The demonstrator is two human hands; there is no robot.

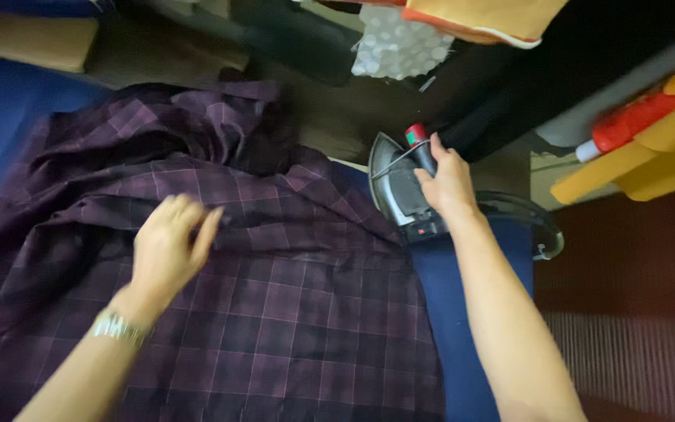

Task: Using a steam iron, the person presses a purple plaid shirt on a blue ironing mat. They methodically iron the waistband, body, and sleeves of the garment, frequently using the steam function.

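In the head view, my right hand (448, 184) is at centre right of the frame, its grip clamped round the black handle of the iron (400, 187), which stands tipped on its side at the edge of the blue surface (462, 328), soleplate facing left. My left hand (169, 242) lies at centre left on the cloth (275, 297), a dark purple checked fabric; its grip is apart, fingers spread and a little blurred, holding nothing, a watch (119, 327) on the wrist. The cloth covers most of the lower left, flat near me and bunched in folds toward the upper left. A red and white bottle (626, 123) lies among yellow things in the upper right.

I judge the step in hand as smoothing the cloth while the iron is taken up. The next move calls for setting the soleplate flat on the smoothed patch, clear of my left fingers.
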